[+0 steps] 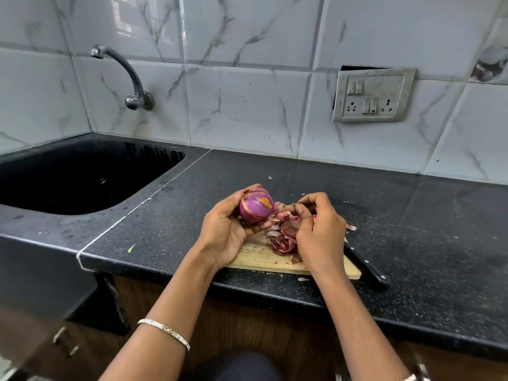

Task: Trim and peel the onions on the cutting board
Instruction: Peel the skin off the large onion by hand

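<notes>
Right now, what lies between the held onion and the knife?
In the head view, the peel pile on the cutting board and the right hand lie between the onion and the knife.

I count one onion [256, 209], at 12 o'clock from one wooden cutting board [264, 257]. One pile of peels [283, 237] lies on it. One knife [368, 266] is at its 3 o'clock. There are two hands, one bangle [165, 332], one tap [123, 75], one sink [82, 177], one switch plate [373, 94] with two sockets.
</notes>
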Demonstrator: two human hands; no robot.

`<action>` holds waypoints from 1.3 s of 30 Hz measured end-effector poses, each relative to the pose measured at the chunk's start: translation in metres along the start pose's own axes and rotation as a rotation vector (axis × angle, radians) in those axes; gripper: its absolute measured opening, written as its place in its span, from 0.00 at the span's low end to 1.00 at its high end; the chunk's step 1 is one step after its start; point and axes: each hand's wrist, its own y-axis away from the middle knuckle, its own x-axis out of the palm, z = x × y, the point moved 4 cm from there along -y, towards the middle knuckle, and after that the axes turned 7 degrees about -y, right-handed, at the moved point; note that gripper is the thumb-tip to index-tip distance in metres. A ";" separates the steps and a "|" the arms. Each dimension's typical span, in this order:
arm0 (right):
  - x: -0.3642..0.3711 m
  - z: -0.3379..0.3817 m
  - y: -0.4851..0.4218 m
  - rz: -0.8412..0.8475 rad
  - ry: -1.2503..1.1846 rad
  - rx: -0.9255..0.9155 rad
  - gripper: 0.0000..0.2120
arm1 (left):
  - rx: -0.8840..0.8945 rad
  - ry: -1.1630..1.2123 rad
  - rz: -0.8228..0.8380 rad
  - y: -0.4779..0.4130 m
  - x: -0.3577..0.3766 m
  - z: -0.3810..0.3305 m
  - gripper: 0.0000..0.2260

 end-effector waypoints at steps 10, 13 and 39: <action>-0.002 -0.001 0.000 -0.051 0.027 0.002 0.06 | 0.012 -0.092 0.089 0.005 0.009 -0.004 0.18; -0.004 -0.005 -0.001 -0.090 0.019 0.034 0.05 | -0.031 -0.003 0.071 0.003 0.006 -0.002 0.24; 0.008 0.020 0.003 0.186 -0.172 -0.302 0.07 | -0.093 -0.280 0.093 -0.002 0.007 0.007 0.24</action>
